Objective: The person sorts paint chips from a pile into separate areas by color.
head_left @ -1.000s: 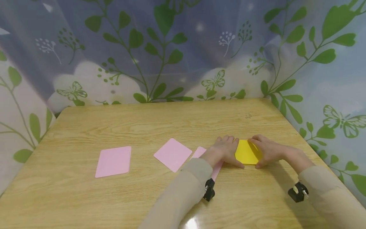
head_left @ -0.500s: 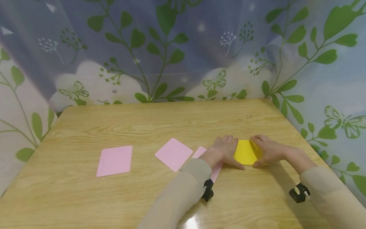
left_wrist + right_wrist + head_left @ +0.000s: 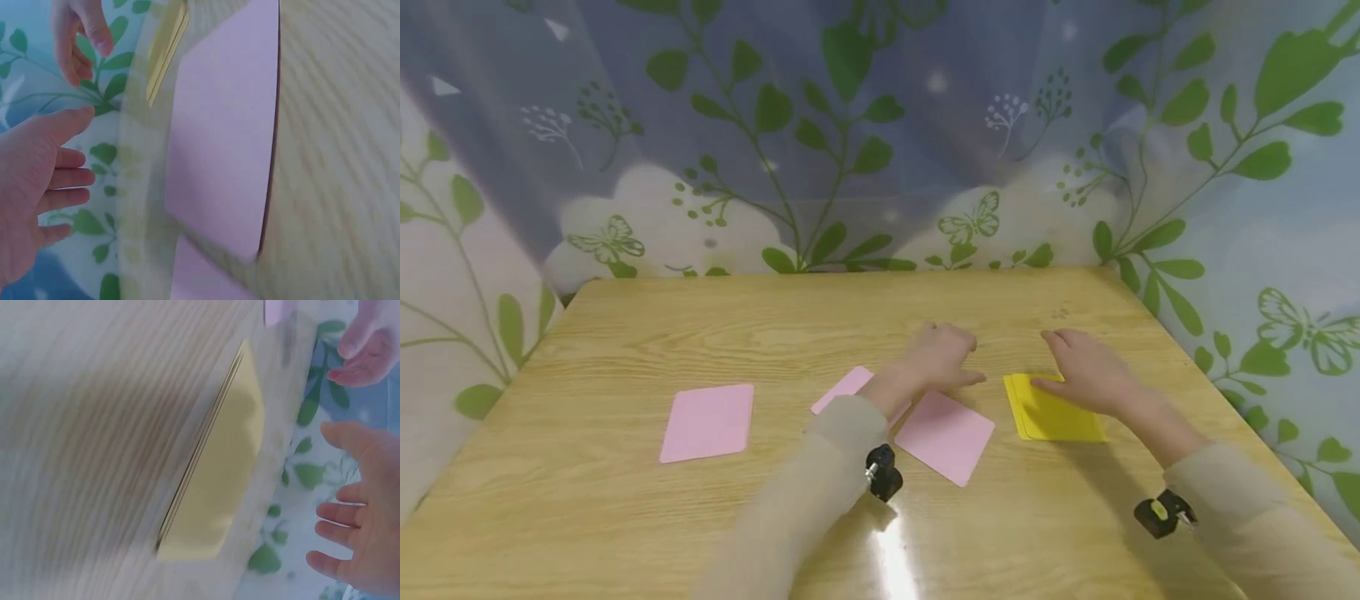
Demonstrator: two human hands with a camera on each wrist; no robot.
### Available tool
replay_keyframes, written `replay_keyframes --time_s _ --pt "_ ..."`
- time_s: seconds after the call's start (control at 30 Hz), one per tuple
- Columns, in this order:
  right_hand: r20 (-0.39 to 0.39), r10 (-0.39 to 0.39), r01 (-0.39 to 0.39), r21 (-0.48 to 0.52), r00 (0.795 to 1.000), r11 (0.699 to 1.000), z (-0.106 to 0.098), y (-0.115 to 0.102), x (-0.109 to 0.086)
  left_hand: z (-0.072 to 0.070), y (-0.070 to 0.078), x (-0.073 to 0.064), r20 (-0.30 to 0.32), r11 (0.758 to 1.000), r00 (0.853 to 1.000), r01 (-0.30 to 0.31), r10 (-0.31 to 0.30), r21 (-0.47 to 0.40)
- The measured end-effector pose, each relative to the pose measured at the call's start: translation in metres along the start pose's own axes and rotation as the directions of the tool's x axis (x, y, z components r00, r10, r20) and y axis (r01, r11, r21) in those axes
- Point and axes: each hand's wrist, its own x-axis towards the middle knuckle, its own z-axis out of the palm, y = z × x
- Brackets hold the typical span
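Observation:
A small stack of yellow square cards [image 3: 1063,421] lies at the right of the table, its edges slightly offset. My right hand [image 3: 1093,375] hovers above it, fingers apart and holding nothing; the right wrist view shows a gap between that hand and the yellow stack [image 3: 219,469]. Above the pink cards in the middle is my left hand [image 3: 936,358], raised and holding nothing. One pink square card [image 3: 945,437] lies just in front of it. Another pink card [image 3: 844,387] is partly hidden under the left forearm. A third pink square [image 3: 707,422] lies farther left.
The wooden table [image 3: 587,517] has rounded back corners and meets a leaf-printed curtain [image 3: 880,167] behind and at the right. Each sleeve carries a black wrist camera, one on the left wrist [image 3: 883,472] and one on the right [image 3: 1163,512].
Both hands have let go of the yellow cards and lifted off them. The left hand has moved left, over the pink cards, uncovering the nearest pink card and the stack's left edge.

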Motion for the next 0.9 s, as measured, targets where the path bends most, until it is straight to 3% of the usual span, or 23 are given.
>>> replay_keyframes --time_s 0.23,0.37,0.67,0.9 --pt "-0.052 -0.021 0.019 -0.024 0.998 1.000 0.001 -0.033 0.021 -0.014 -0.041 -0.032 -0.098 1.000 0.995 -0.026 0.026 -0.002" --pt "-0.050 -0.016 0.015 -0.017 0.999 1.000 0.002 -0.052 0.031 -0.018 -0.062 -0.051 -0.107 0.999 0.993 -0.054 0.054 0.004" --pt "-0.048 -0.016 0.015 -0.012 0.999 1.000 0.011 -0.098 0.046 -0.017 -0.097 -0.094 -0.008 0.996 0.997 -0.081 0.081 0.028" --pt "-0.049 -0.066 0.067 0.004 0.997 0.998 0.019 -0.132 0.057 -0.013 -0.111 -0.117 0.084 0.993 0.991 -0.107 0.102 0.054"
